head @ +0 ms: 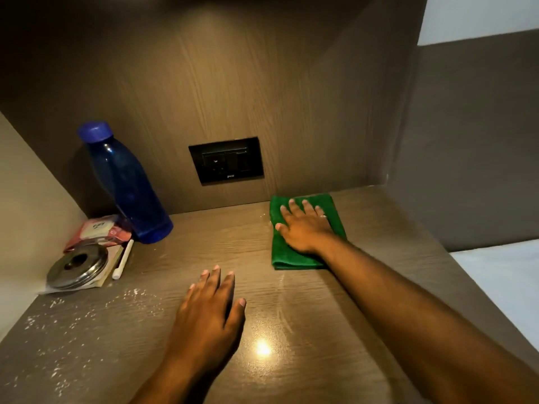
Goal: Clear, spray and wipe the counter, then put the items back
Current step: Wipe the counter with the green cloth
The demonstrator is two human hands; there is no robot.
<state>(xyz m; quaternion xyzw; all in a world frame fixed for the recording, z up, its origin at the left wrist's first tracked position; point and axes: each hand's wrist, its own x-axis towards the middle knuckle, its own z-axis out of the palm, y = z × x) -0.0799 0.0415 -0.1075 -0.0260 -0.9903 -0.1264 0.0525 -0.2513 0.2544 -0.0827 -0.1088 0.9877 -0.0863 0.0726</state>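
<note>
My right hand (pixel 304 225) lies flat, fingers spread, on a folded green cloth (pixel 281 252) near the back wall on the brown wood-grain counter (pixel 306 316). My left hand (pixel 211 306) hovers flat and open over the counter's middle, holding nothing. Wet spray droplets (pixel 87 313) speckle the counter's front left. A wet streak (pixel 284 304) runs between the hands. In the back left corner stand a blue bottle (pixel 128 188) with a blue cap, a red-and-white packet (pixel 97 231), a round steel lid (pixel 77 266) on a small pad, and a white pen (pixel 124 259).
A black socket panel (pixel 227 160) sits on the back wall above the counter. Wood panels close in the niche on the left and right. A light surface (pixel 501 275) lies beyond the counter's right edge.
</note>
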